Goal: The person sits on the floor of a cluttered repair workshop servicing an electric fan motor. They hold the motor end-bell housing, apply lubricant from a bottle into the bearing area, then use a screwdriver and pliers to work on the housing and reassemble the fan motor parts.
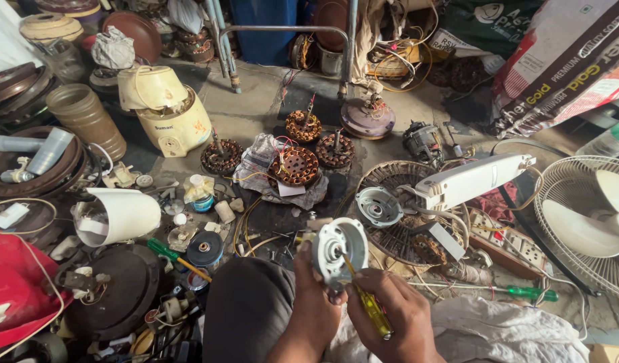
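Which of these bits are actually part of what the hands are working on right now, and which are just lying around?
In hand:
- left hand holding the round grey motor cover
- right hand with the yellow-handled screwdriver, tip at the cover

Lying about:
- copper-wound stators
- green-handled screwdriver on the floor
- fan guard
- cream mixer base
- white extension board

One head-worn view — looking steeply down, close over the hands, floor clutter spreading ahead

The left hand (316, 302) holds a grey motor cover (339, 252); the right hand (397, 316) presses a yellow screwdriver (366, 299) into it, just below the fan grille (403, 222).
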Available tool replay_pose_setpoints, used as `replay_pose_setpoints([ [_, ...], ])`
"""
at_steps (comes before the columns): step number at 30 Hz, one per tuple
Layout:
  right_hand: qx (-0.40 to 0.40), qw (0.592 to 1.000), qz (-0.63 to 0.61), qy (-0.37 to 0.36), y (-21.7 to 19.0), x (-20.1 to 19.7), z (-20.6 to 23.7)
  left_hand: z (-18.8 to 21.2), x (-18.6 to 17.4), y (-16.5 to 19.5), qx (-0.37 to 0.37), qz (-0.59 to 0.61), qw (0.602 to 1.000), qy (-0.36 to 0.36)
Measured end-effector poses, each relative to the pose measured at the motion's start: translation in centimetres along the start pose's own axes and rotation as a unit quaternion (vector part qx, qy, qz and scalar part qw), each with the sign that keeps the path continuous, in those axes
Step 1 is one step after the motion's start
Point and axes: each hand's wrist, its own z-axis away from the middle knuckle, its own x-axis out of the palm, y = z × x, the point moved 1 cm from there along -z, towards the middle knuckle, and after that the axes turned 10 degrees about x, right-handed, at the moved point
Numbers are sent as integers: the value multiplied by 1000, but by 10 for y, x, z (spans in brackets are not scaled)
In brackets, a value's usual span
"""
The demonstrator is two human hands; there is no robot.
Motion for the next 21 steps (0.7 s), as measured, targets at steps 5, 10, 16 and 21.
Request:
replay_pose_setpoints([
  [5,-49,998,-13,33,-6,1,-1,9,-6,3,402,-381,809,-199],
  [10,-93,995,-32,14,-2,0,-3,4,-5,7,59,-55,993,-81],
  [16,-111,993,-15,-42,0,-7,-11,4,8,14,-74,87,992,47],
  [21,-116,992,-49,-29,-2,-11,-8,3,8,14,-81,66,991,81],
])
